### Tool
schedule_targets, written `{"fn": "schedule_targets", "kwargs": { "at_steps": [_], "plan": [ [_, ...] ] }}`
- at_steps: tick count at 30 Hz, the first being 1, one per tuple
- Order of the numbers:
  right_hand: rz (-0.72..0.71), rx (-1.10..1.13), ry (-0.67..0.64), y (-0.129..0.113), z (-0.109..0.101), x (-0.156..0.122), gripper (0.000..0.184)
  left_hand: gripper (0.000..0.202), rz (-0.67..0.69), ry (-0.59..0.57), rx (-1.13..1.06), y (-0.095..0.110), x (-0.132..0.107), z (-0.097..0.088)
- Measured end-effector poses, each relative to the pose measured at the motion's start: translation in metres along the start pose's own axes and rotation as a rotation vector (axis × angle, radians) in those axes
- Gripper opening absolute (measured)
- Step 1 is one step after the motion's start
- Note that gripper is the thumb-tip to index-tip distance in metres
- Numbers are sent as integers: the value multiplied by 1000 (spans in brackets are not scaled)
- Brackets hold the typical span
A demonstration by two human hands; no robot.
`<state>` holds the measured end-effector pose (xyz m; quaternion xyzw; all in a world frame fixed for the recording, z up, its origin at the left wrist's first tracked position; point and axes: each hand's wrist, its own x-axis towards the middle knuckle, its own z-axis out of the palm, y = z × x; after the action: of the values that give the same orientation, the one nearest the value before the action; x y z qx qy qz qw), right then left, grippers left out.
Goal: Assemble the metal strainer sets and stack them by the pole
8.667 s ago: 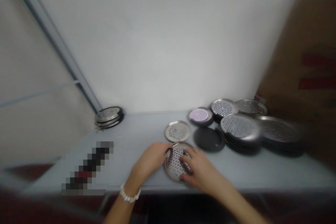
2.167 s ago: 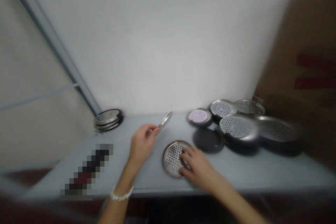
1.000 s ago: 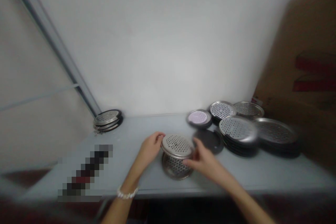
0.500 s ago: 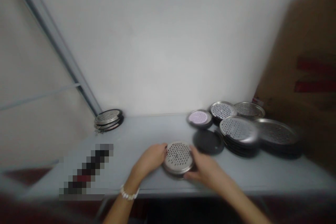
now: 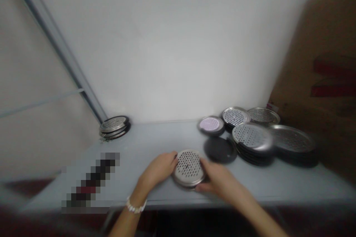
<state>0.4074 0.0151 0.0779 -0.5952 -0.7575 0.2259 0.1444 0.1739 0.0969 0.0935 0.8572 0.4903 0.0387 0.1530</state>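
Note:
A round perforated metal disc (image 5: 189,166) lies face up on top of a second metal disc whose rim shows just below it, near the front of the grey table (image 5: 155,140). My left hand (image 5: 160,170) grips the pair at its left rim, fingers curled. From the right, my right hand (image 5: 218,179) clasps the rim with thumb on top. A beaded bracelet is on my left wrist.
A black round lid (image 5: 221,149) lies just right of the hands. Stacks of perforated metal discs (image 5: 251,137) crowd the back right, beside a brown cardboard box (image 5: 319,74). Another small stack (image 5: 114,125) sits at the back left by a metal post.
My left hand lifted the second disc from the table, brought it over the first one, and both hands lowered it onto that disc. In the last half second little has moved.

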Motion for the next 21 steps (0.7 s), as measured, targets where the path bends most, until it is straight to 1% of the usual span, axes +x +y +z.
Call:
{"fn": "schedule_targets", "kwargs": {
  "at_steps": [5,12,17,21],
  "plan": [
    [24,-35,-19,-3,-3,-1,82,35,-6,-7,-38,-1,-1,-2],
    [31,-64,-21,-3,-2,0,84,34,-32,14,-14,1,2,0],
    [27,-73,-15,-1,1,1,81,34,-29,40,-1,3,7,3],
    [27,-79,0,0,2,2,78,35,-19,49,-6,5,7,2]
  ]
}}
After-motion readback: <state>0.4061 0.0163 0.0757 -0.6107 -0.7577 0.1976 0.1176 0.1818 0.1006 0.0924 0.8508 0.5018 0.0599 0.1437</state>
